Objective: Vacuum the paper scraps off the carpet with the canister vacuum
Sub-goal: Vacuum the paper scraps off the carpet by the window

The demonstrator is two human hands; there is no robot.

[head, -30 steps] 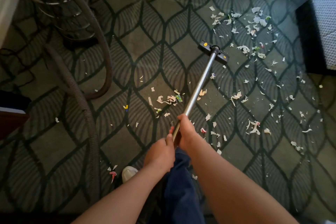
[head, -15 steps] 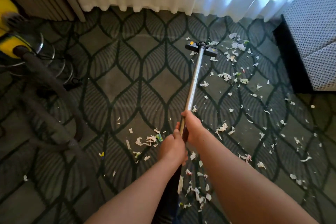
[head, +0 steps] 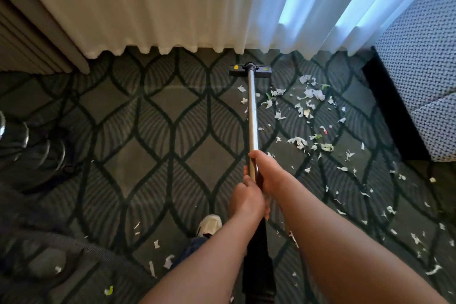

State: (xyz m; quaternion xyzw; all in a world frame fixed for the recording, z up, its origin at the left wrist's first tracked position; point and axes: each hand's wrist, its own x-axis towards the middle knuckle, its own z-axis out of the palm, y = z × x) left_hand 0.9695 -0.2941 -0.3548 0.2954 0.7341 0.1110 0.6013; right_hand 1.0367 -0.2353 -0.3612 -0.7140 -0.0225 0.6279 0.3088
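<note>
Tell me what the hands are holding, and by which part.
Both grip the vacuum wand at its upper end: the right hand in front, the left hand just behind it.

I note the left hand (head: 248,201) and right hand (head: 267,170) gripping the wand (head: 252,111). The floor head (head: 262,72) sits near the curtain (head: 172,7), with paper scraps (head: 308,96) to its right.

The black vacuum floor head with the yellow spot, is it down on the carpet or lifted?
Down, it seems: the black floor head lies level against the dark patterned carpet before the white curtain, no gap showing.
</note>
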